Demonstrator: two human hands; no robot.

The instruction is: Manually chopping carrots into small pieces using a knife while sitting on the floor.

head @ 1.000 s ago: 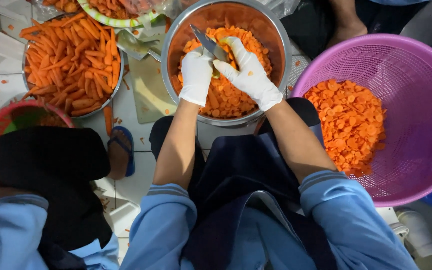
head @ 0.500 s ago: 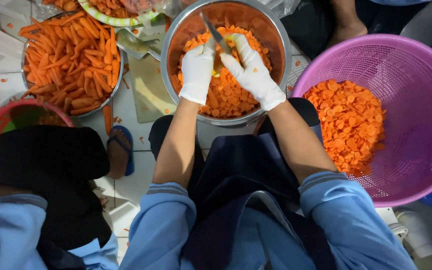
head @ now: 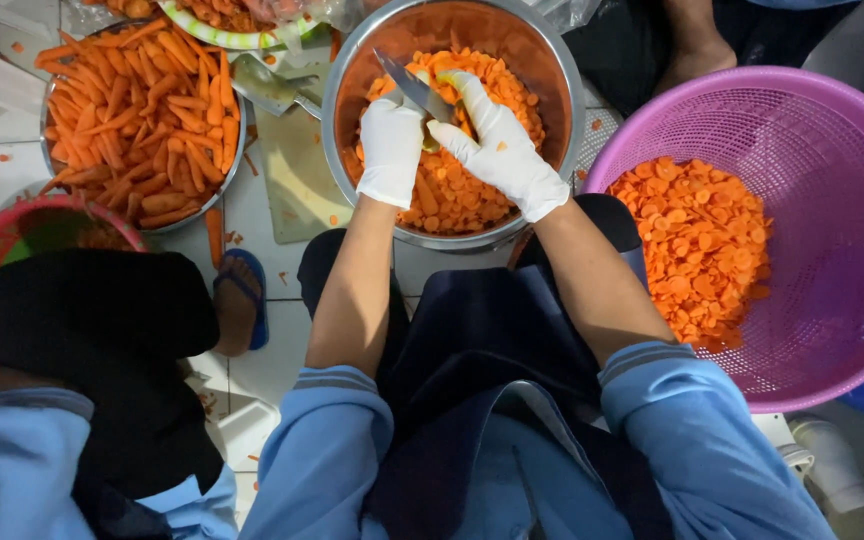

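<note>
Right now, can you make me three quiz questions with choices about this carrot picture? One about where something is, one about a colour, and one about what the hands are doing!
1. Where is the metal bowl of whole peeled carrots?
A. In the top left of the picture
B. Inside the basket
C. On the person's lap

2. What colour is the plastic basket of carrot slices?
A. Green
B. Purple-pink
C. Yellow

3. What is the left hand doing?
A. Resting empty on the floor
B. Holding a knife over the steel bowl of slices
C. Lifting the basket

Answers: 1 A, that bowl sits far left beside the cutting board. 2 B, its mesh wall is purple-pink. 3 B, the gloved left hand grips the knife while the right hand meets it above the slices.
</note>
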